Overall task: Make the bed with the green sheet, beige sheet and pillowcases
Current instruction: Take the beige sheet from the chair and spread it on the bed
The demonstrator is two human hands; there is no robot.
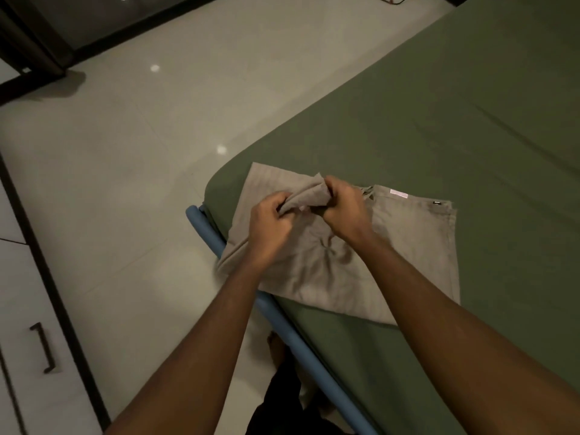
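The green sheet (pixel 455 127) lies stretched over the mattress and covers the bed corner nearest me. On that corner sits a folded beige sheet (pixel 408 246) with a small white label near its far edge. My left hand (pixel 270 224) and my right hand (pixel 342 208) both grip a bunched fold of the beige fabric, lifted a little above the rest of the pile. The two hands are close together, knuckles up. No pillowcases or pillows are in view.
A blue bed frame rail (pixel 282 324) runs along the near edge of the mattress. Glossy white floor tiles (pixel 125 183) spread to the left. A white cabinet with a dark handle (pixel 44 346) stands at lower left. My bare foot (pixel 276 350) is beside the rail.
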